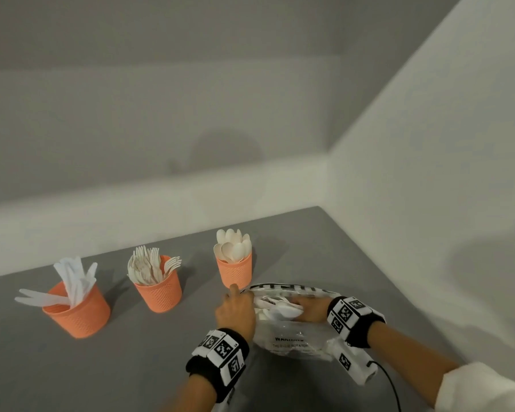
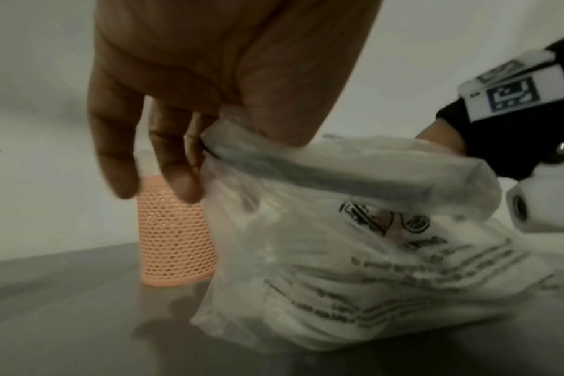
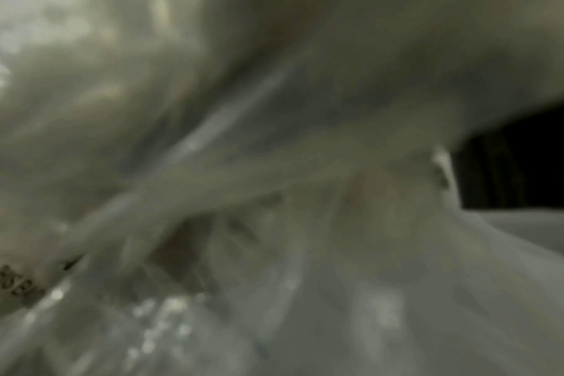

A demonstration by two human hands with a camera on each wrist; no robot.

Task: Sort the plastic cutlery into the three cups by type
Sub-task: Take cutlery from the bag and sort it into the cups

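The left hand (image 1: 235,312) pinched the bag (image 1: 292,337) open; the right hand's (image 1: 311,310) grasp inside couldn't be told. Next, another piece likely needed drawing out.

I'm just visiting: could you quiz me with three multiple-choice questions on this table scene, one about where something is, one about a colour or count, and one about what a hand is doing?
1. Which cup stands nearest the plastic bag?
A. Spoons
B. Forks
C. Knives

2. How many orange cups stand on the table?
A. Two
B. Three
C. Five

3. What is the left hand doing?
A. Resting flat
B. Lifting a cup
C. Pinching the bag's edge

Answers:
1 A, the spoon cup stands just behind the bag.
2 B, three show in the head view.
3 C, the left wrist view shows thumb and fingers gripping plastic.
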